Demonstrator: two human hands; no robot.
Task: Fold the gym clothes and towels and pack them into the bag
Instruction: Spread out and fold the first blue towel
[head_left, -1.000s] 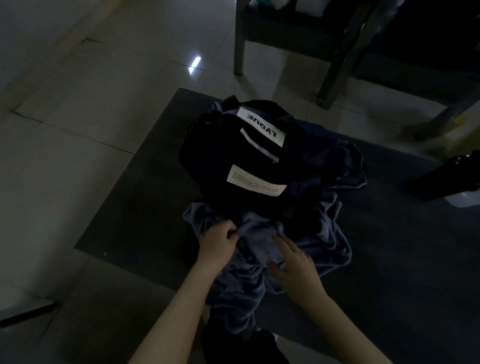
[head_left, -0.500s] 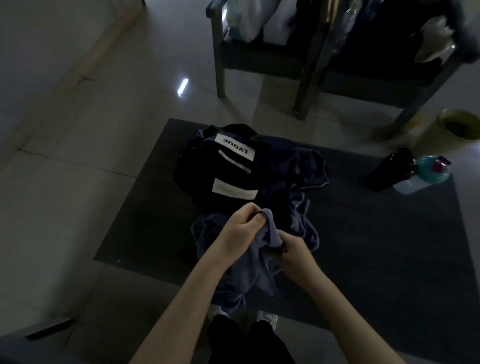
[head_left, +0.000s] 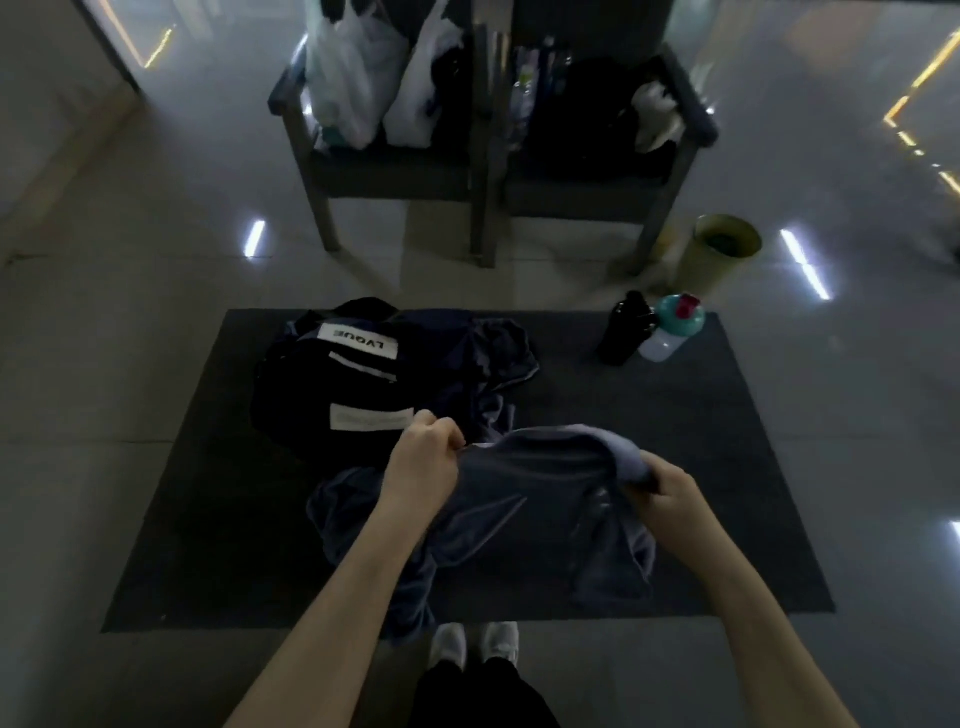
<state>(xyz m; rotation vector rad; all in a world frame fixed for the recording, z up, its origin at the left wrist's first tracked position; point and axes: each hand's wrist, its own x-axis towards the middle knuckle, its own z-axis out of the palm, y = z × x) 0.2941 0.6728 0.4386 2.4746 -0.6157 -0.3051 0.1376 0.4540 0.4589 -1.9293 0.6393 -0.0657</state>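
Note:
A grey-blue cloth (head_left: 524, 514) hangs stretched between my two hands above the dark mat (head_left: 727, 467). My left hand (head_left: 423, 462) grips its upper left edge, and my right hand (head_left: 670, 491) grips its upper right edge. The lower part of the cloth drapes down toward the mat and my feet. Behind it lies a black bag (head_left: 322, 389) with white labels, one reading LVQUE. A dark blue garment (head_left: 488, 364) lies crumpled against the bag's right side.
A black bottle (head_left: 623, 332) and a clear bottle with a teal cap (head_left: 672, 330) stand at the mat's far right corner. A yellow-green bin (head_left: 719, 254) stands beyond them. Two dark chairs (head_left: 395, 171) at the back hold plastic bags and dark things.
My hands have lifted the grey-blue cloth off the pile and pulled apart, spreading it wide. The view has tilted up, bringing the chairs and bin into sight.

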